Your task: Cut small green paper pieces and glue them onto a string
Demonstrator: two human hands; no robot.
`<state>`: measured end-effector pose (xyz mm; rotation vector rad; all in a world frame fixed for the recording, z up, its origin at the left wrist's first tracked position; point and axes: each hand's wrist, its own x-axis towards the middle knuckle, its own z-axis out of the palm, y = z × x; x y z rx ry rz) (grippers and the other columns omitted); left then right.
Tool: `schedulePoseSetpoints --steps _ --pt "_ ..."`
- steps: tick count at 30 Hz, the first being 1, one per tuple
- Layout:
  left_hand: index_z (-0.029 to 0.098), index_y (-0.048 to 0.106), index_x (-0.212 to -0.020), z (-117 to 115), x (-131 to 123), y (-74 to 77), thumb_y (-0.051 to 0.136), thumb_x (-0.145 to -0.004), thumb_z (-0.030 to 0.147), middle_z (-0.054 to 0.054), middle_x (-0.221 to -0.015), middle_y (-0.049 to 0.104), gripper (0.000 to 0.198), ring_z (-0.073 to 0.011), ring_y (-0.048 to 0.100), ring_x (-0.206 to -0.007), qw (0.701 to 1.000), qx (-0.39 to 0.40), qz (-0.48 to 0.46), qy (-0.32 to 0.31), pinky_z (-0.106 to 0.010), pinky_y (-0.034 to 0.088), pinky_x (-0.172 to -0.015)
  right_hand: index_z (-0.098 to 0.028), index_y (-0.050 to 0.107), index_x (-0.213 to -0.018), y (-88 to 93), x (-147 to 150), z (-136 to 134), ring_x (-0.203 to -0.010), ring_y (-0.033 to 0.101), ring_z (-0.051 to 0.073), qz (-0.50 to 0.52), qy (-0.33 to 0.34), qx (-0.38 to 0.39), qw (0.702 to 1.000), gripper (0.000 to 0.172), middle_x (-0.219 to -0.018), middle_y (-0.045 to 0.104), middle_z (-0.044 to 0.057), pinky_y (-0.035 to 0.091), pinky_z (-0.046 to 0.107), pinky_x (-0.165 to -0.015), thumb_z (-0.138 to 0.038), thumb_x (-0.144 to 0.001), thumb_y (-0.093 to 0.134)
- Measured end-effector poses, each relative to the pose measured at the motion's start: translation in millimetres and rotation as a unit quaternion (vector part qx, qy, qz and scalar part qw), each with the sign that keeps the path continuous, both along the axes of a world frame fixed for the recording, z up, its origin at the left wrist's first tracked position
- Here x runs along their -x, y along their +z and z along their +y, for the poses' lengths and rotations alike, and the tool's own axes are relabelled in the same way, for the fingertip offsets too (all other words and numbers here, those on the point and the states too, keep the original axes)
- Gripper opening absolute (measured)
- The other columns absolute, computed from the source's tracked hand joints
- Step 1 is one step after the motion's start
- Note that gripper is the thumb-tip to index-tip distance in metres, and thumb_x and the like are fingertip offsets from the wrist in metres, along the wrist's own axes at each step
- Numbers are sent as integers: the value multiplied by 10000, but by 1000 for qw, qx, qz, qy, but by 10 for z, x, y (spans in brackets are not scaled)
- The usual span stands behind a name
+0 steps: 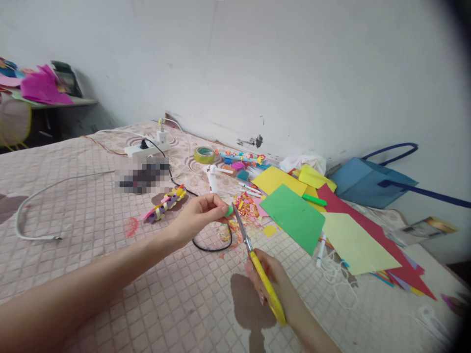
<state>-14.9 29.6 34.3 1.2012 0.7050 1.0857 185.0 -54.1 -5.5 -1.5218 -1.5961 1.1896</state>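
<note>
My left hand (pixel 206 213) pinches a small piece of green paper (pixel 229 211) between thumb and fingers. In my right hand (pixel 270 279) is a pair of scissors (pixel 257 262) with yellow handles. Its blade tips point up and away from me, right beside the green piece; whether they touch it I cannot tell. Under and behind the blades lies a heap of tiny colored paper scraps (pixel 247 207). A small yellow paper piece (pixel 270 230) rests to the right of the blades. Left of my left hand lies a decorated, multicolored craft stick (pixel 164 205).
Colored sheets, among them a green sheet (pixel 294 218) and a red sheet (pixel 397 255), spread at the right. A white glue gun (pixel 212 177), tape roll (pixel 204 155) and power strip (pixel 147 146) stand farther back. Black cable (pixel 211 249) loops below my left hand. A blue bag (pixel 368 184) leans at the wall.
</note>
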Motion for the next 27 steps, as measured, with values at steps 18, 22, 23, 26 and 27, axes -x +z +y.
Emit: schedulePoseSetpoints --steps 18,22,23,26,27 --pt "139 554 -784 -51 -36 -41 638 -790 297 40 -583 577 179 -59 519 -517 998 45 17 -30 -191 405 -532 -210 418 -692 -71 3 21 -325 306 48 29 9 47 998 416 -464 350 -95 280 160 -291 -611 -769 497" --pt "143 542 -785 -66 -44 -18 644 -783 291 20 -613 620 180 -80 571 -557 998 60 6 -29 -200 420 -548 -210 407 -686 -16 24 9 -356 321 54 13 25 17 999 370 -474 362 -86 283 167 -328 -552 -805 485" --pt "143 541 -783 -70 -45 -11 644 -782 293 14 -620 628 182 -87 581 -570 998 62 5 -26 -205 424 -554 -210 401 -678 0 32 8 -365 325 57 4 28 7 1000 356 -474 363 -84 288 170 -341 -529 -814 482" --pt "143 543 -767 -75 -45 -4 658 -768 289 3 -658 640 186 -100 602 -620 998 58 2 -14 -219 442 -595 -214 383 -663 43 56 6 -387 337 66 -25 34 -12 999 313 -478 363 -81 297 182 -369 -464 -825 479" --pt "142 547 -763 -74 -46 -8 666 -761 284 3 -674 641 185 -102 604 -638 998 55 0 -9 -223 448 -613 -215 378 -661 52 63 5 -392 339 69 -33 33 -14 999 300 -482 361 -80 295 185 -374 -445 -825 478"
